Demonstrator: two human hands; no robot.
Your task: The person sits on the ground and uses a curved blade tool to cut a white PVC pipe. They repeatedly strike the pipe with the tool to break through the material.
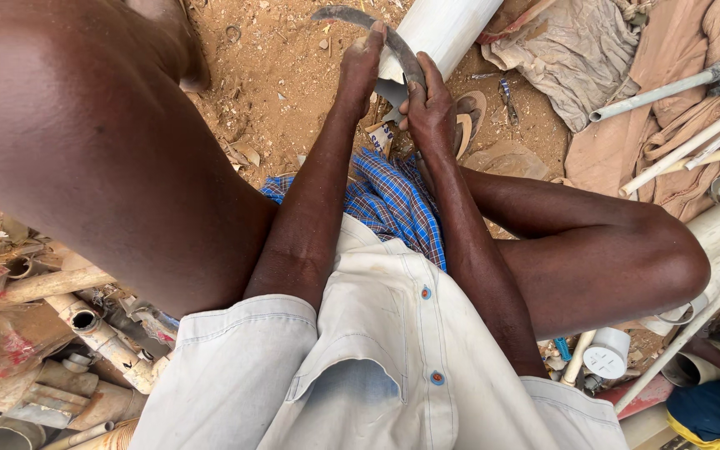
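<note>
Pale worn shirt [377,358] with blue buttons nearest lens, checked blue cloth [393,200] beyond. Both forearms stretched forward between bent knees. Left hand [362,62] grip wrapped near one end of curved dark metal blade [377,29]; right hand [428,104] grip closed on blade's other end. Blade rests across cut end of smooth white plastic pipe [439,29], on sandy ground [277,75]. Dusty pipe offcuts [85,333] at left.

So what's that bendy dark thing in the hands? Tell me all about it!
It is a curved blade, thin and dark grey, looking like worn metal. It arches across the end of a wide white pipe above sandy ground. The left hand presses on its middle, and the right hand grips its lower end. Its far tip points left, free.
</note>
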